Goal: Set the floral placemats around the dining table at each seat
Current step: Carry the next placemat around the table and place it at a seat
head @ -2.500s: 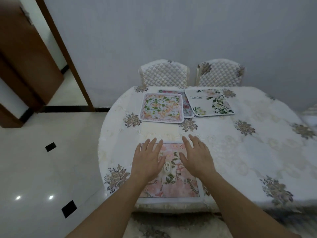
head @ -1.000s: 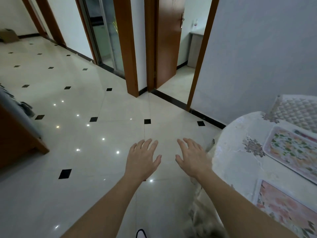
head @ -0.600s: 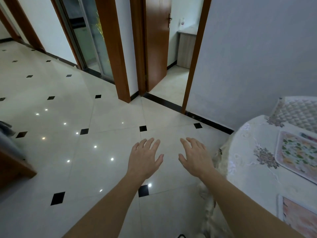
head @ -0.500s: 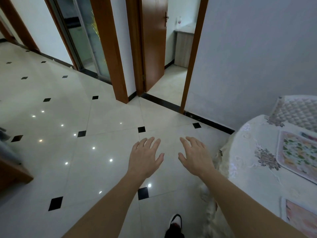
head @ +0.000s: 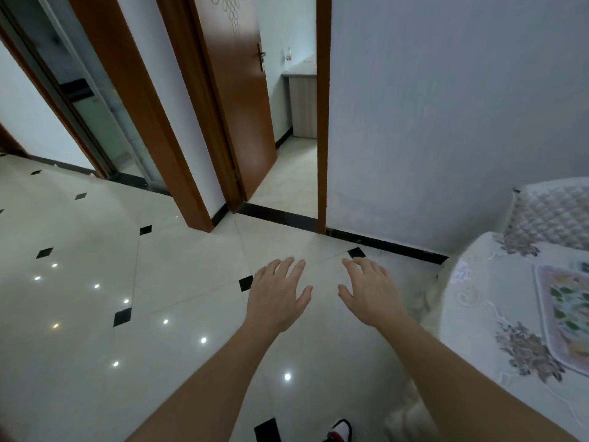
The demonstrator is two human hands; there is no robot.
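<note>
Over the glossy tiled floor [head: 95, 314], with an open wooden door [head: 236, 90] beyond, your left hand [head: 277, 298] hovers palm down, fingers spread and holding nothing. Your right hand [head: 371, 295] hangs just beside it, apart from it and equally flat and empty. At right stands the cloth-covered dining table [head: 478, 307] — one floral placemat [head: 567, 314] lies flat on it at the frame's edge, well apart from both hands, near a quilted chair [head: 554, 215].

Glossy cream floor [head: 79, 330] with black diamond insets mirrors spots of light. A brown door [head: 236, 90] stands ajar left of a pale grey wall [head: 446, 106] with black skirting [head: 385, 245].
</note>
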